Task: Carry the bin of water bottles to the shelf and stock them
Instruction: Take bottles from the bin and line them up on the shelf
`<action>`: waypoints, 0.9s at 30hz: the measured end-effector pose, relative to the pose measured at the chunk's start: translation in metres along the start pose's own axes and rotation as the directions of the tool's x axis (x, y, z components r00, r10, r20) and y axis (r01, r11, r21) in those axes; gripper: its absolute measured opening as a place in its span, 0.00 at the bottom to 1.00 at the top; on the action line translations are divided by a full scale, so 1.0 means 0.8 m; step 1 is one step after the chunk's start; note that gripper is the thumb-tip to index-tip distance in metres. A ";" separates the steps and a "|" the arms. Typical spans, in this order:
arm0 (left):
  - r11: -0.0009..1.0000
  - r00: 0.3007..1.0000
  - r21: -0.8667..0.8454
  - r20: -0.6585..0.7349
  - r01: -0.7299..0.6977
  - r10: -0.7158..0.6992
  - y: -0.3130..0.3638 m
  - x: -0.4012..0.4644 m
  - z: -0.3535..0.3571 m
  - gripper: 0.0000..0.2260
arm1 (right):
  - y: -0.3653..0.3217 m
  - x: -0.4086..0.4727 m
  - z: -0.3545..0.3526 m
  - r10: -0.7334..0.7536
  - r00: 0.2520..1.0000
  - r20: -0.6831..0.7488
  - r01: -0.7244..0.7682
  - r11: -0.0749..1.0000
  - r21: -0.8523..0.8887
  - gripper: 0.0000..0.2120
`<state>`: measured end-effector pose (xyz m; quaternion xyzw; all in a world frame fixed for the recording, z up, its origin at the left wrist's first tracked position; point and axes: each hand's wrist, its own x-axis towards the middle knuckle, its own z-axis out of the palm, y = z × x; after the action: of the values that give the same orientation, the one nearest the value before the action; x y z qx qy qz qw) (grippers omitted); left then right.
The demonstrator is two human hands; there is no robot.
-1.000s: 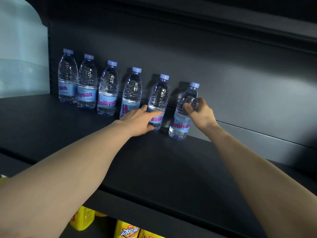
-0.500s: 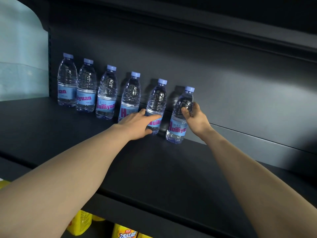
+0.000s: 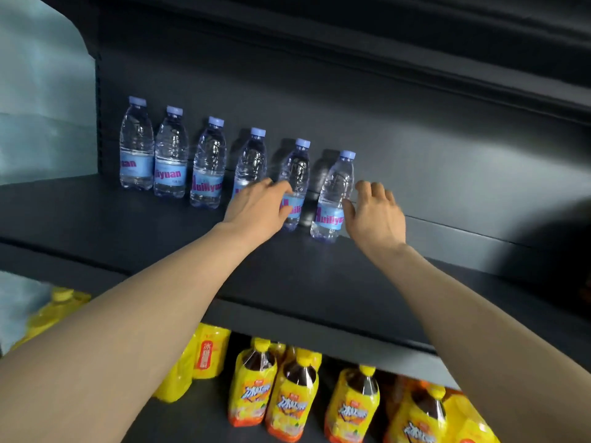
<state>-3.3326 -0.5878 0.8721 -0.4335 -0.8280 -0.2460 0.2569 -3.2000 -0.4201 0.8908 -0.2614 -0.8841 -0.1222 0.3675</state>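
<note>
Several clear water bottles with blue caps and blue labels stand in a row along the back of the dark shelf (image 3: pixel 319 282). My left hand (image 3: pixel 259 209) reaches in from the left, its thumb and fingers curved round the lower part of the fifth bottle (image 3: pixel 299 174). My right hand (image 3: pixel 375 215) hovers just right of the sixth bottle (image 3: pixel 335 193). Its fingers are loosely bent and off the bottle, and only the thumb is near the label. The sixth bottle stands upright on its own. No bin is in view.
The shelf surface runs on to the right of the sixth bottle and in front of the row. A lower shelf holds yellow-wrapped tea bottles (image 3: pixel 291 401) and yellow packs (image 3: pixel 208 353). Another dark shelf (image 3: pixel 415 59) overhangs above.
My right hand has let go of the sixth bottle and drawn slightly to the right. The view has tilted down, bringing the lower shelf's yellow drinks into sight. My left hand stays at the fifth bottle.
</note>
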 end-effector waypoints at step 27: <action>0.981 0.992 -0.191 0.123 0.038 -0.014 -0.034 -0.545 -0.002 0.16 | -0.181 -0.553 -0.027 -0.112 0.969 0.219 0.085 0.988 0.127 0.18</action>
<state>-3.1408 -0.8609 0.5898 -0.4598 -0.8199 -0.3016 0.1595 -3.0049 -0.7139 0.5865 -0.2073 -0.9376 -0.0580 0.2731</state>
